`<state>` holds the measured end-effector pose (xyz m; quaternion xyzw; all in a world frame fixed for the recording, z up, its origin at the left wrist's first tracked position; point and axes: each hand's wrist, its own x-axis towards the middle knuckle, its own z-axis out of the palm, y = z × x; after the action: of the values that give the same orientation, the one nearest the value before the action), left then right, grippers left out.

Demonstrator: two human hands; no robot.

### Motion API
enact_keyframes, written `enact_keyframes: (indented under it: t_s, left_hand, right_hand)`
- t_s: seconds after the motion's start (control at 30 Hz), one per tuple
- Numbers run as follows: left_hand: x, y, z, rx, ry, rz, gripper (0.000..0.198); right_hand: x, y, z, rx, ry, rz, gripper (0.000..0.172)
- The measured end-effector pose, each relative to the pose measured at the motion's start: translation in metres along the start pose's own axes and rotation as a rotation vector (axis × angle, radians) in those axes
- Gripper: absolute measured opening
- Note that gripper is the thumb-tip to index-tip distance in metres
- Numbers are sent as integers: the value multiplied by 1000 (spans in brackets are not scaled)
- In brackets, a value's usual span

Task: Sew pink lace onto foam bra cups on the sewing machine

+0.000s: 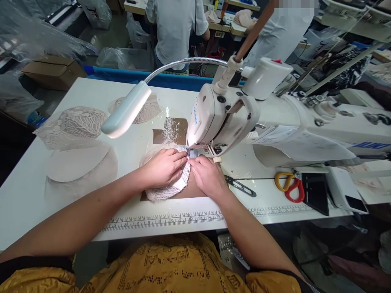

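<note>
A pale pink lace cup piece (165, 193) with a white lining lies under the needle end of a white sewing machine (204, 118). My left hand (166, 167) rests over the top of this cup, its fingers held together and its fingertips close to the presser foot (188, 153). From the other side, my right hand (208, 175) pinches the cup's edge just in front of the needle, thumb and forefinger closed. Both hands touch the cup and nearly meet there. Fabric beneath my fingers is hidden.
More lace cups (82, 122) and a sheer piece (81, 173) lie at left under a lamp (126, 110). To the right are thread snips (241, 186), scissors (295, 195) and a phone (314, 193). A ruler tape (171, 220) lines the front edge. People stand beyond.
</note>
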<state>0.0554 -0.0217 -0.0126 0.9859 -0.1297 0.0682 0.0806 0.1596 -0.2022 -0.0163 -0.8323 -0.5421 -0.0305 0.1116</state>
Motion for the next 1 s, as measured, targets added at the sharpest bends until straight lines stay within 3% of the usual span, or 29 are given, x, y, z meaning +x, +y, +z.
enact_keyframes:
  t_s: [0.13, 0.23, 0.33, 0.43, 0.47, 0.53, 0.63, 0.67, 0.73, 0.8, 1.0]
  left_hand:
    - [0, -6, -9, -8, 17, -7, 43]
    - [-4, -12, -29, 92, 20, -201, 40]
    - [-12, -19, -48, 273, -145, -518, 38]
    - [-25, -26, -55, 277, -345, -655, 33]
    - [-29, -28, -55, 194, -351, -668, 31]
    - [-38, -29, -52, -142, -218, -720, 30]
    - [-43, -23, -44, -956, 109, -858, 36]
    - [-42, -20, -41, -1208, 165, -892, 40]
    - [-37, -13, -36, -1532, 143, -934, 47]
    - [-30, -10, -34, -1624, 72, -956, 48]
    - [-24, -18, -37, -1508, -41, -916, 42]
  right_hand:
    - [-3, 1, 1, 95, 83, -57, 28]
    - [-7, 1, 1, 206, 82, -183, 24]
    - [-11, -1, 2, 269, 51, -311, 23]
    - [-13, -4, 3, 291, 55, -376, 23]
    - [-13, -4, 2, 293, 54, -386, 24]
    - [-13, -5, 1, 294, 41, -398, 24]
    - [-13, -7, 0, 287, 28, -396, 24]
    - [-13, -7, -1, 282, 26, -395, 24]
    - [-13, -7, -1, 266, 22, -397, 24]
    - [-14, -5, -1, 252, 13, -406, 22]
    - [-12, 4, -2, 202, 10, -304, 19]
